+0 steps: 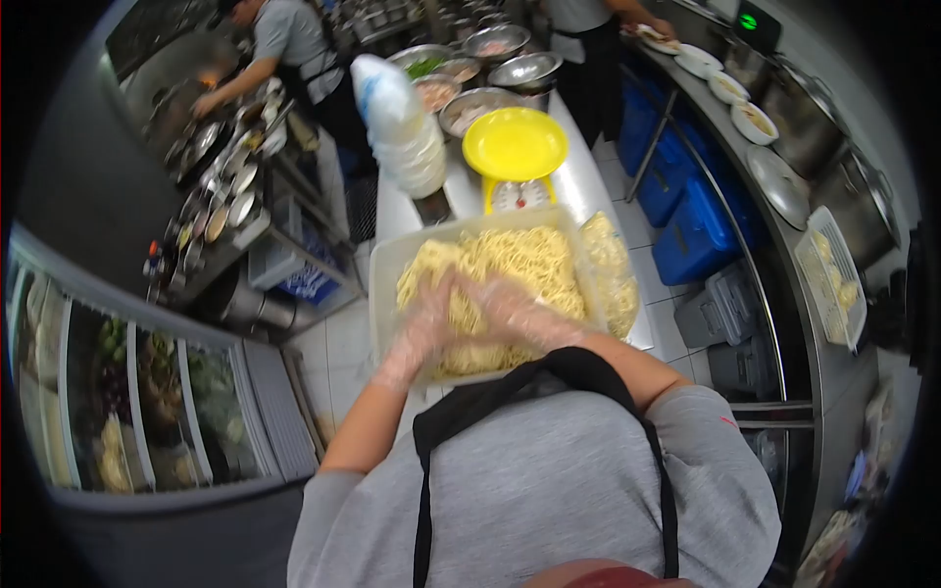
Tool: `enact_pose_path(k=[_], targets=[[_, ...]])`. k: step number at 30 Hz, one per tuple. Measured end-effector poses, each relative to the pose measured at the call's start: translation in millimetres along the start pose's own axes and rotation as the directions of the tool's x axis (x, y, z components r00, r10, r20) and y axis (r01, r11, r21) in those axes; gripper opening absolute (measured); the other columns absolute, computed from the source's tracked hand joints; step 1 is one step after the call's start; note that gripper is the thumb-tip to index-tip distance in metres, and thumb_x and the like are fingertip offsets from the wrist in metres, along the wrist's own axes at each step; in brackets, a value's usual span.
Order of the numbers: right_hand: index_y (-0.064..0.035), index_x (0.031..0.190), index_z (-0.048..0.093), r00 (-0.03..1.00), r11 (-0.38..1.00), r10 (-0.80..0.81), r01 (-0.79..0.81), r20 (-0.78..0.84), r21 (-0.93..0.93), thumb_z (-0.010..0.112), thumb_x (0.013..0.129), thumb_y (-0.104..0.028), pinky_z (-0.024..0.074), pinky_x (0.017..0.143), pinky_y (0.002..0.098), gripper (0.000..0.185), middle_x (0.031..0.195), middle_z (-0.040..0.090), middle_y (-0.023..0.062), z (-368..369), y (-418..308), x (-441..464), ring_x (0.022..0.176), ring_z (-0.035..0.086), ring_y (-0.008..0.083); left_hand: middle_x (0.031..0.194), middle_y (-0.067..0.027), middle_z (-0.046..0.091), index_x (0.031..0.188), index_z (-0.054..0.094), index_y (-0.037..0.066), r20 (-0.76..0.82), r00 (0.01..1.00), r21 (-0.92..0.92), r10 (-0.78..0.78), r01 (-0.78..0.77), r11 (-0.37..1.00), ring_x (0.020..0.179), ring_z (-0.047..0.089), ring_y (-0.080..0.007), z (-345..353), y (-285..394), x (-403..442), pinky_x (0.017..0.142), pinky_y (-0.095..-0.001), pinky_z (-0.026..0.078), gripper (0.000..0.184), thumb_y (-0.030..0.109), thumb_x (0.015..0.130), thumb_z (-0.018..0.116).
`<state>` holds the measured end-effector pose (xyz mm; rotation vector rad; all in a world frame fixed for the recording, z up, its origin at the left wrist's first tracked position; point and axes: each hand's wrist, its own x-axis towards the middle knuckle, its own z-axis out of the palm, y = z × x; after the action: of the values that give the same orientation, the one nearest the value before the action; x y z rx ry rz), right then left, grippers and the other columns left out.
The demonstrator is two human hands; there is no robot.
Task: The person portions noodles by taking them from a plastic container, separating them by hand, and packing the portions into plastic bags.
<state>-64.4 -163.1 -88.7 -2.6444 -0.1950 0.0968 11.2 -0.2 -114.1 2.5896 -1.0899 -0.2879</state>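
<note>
A translucent plastic bin (pixel 384 294) full of yellow noodles (pixel 534 257) sits at the near end of the steel table. Both my hands wear clear plastic gloves and are in the noodles. My left hand (pixel 428 309) touches the noodles at the bin's left side; its fingers are blurred. Beside it, nearer the middle, my right hand (pixel 510 306) rests on the noodles with its fingers partly hidden and blurred. Just behind the bin stands a kitchen scale (pixel 520 194) with a yellow pan (pixel 515 143). A bag of noodles (pixel 609 274) lies against the bin's right side.
A stack of wrapped containers (pixel 410 147) stands behind the bin at left. Metal bowls (pixel 525 72) of food fill the table's far end. One person (pixel 294 59) works at a stove at left; another (pixel 580 39) stands at the far right. A counter with plates (pixel 698 62) runs along the right.
</note>
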Motion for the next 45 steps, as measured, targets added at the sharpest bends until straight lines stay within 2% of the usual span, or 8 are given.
enact_pose_path(k=[8,17,20,26,29,36,39,45], targets=[[-0.0093,0.113,0.055,0.966,0.702,0.078,0.123,-0.248,0.702,0.070,0.070,-0.006,0.0413,0.092,0.0337,0.046,0.110,0.053,0.0134,2.0,40.6,11.1,0.103,0.052,0.0296,0.128,-0.0132,0.044,0.133,0.040,0.016,-0.208,0.965,-0.458,-0.159,0.048,0.888,0.118,0.045,-0.0310,-19.8,-45.9,23.5,0.098,-0.0404,0.041,0.087,0.015,0.058,0.082],[-0.0071,0.133,0.040,0.975,0.934,0.173,-0.207,0.140,0.291,0.081,0.064,-0.030,0.0436,0.093,0.0389,0.084,0.129,0.048,0.0198,-67.7,42.7,-14.1,0.111,0.052,0.0315,0.132,-0.0223,0.043,0.137,0.037,0.016,-0.016,0.998,-0.054,0.063,-0.064,0.997,0.125,0.039,-0.0346,-76.7,-32.9,1.9,0.107,-0.0438,0.029,0.092,0.043,0.060,0.080],[-0.0077,0.136,0.035,0.978,0.990,0.052,-0.077,0.203,0.116,0.081,0.063,-0.027,0.0433,0.093,0.0377,0.089,0.125,0.050,0.0222,-19.4,5.6,-1.1,0.110,0.052,0.0327,0.133,-0.0220,0.042,0.138,0.034,0.016,0.186,0.962,0.075,-0.198,0.187,0.979,0.126,0.038,-0.0340,-69.3,-16.9,39.0,0.107,-0.0428,0.030,0.093,0.038,0.062,0.081],[-0.0041,0.123,0.046,0.987,0.918,0.158,-0.146,-0.001,0.369,0.067,0.068,-0.004,0.0422,0.091,0.0363,0.059,0.108,0.056,0.0212,-0.5,16.0,-1.1,0.106,0.053,0.0321,0.126,-0.0157,0.050,0.134,0.035,0.017,0.232,0.973,-0.536,0.015,0.115,0.836,0.120,0.045,-0.0278,-20.3,-51.0,78.7,0.102,-0.0391,0.036,0.084,0.020,0.065,0.082],[-0.0072,0.120,0.048,0.978,0.936,0.056,0.019,-0.201,0.352,0.065,0.069,-0.008,0.0446,0.082,0.0411,0.054,0.103,0.057,0.0220,-4.9,31.1,-2.6,0.095,0.057,0.0353,0.114,-0.0111,0.055,0.120,0.041,0.015,0.203,0.957,-0.691,-0.208,0.290,0.662,0.111,0.050,-0.0238,-35.1,-28.6,59.0,0.096,-0.0368,0.041,0.069,0.012,0.064,0.081],[-0.0009,0.126,0.043,0.992,0.689,0.110,-0.032,-0.061,0.724,0.077,0.065,-0.021,0.0391,0.099,0.0403,0.073,0.123,0.051,0.0209,-59.3,52.9,-37.3,0.117,0.048,0.0338,0.099,-0.0048,0.051,0.105,0.042,0.012,-0.244,0.962,-0.932,-0.126,-0.196,0.306,0.098,0.051,-0.0149,-55.8,-29.7,13.7,0.087,-0.0293,0.046,0.055,0.002,0.065,0.078],[-0.0045,0.131,0.038,0.995,0.995,0.094,-0.093,-0.020,0.032,0.081,0.063,-0.022,0.0350,0.102,0.0385,0.082,0.127,0.048,0.0184,-68.8,38.8,-32.0,0.121,0.044,0.0292,0.102,-0.0029,0.050,0.109,0.040,0.011,-0.327,0.944,-0.915,-0.044,-0.305,0.263,0.102,0.049,-0.0147,-44.6,-35.0,11.9,0.087,-0.0288,0.046,0.060,0.000,0.064,0.078],[-0.0072,0.129,0.041,0.947,0.962,-0.132,0.193,-0.294,0.191,0.084,0.057,-0.028,0.0356,0.100,0.0448,0.087,0.126,0.047,0.0226,-23.1,2.1,7.0,0.118,0.045,0.0389,0.109,-0.0070,0.050,0.116,0.040,0.009,-0.171,0.983,-0.927,0.062,-0.182,0.328,0.111,0.046,-0.0183,-25.3,-9.1,7.1,0.096,-0.0334,0.039,0.060,0.005,0.068,0.076]])
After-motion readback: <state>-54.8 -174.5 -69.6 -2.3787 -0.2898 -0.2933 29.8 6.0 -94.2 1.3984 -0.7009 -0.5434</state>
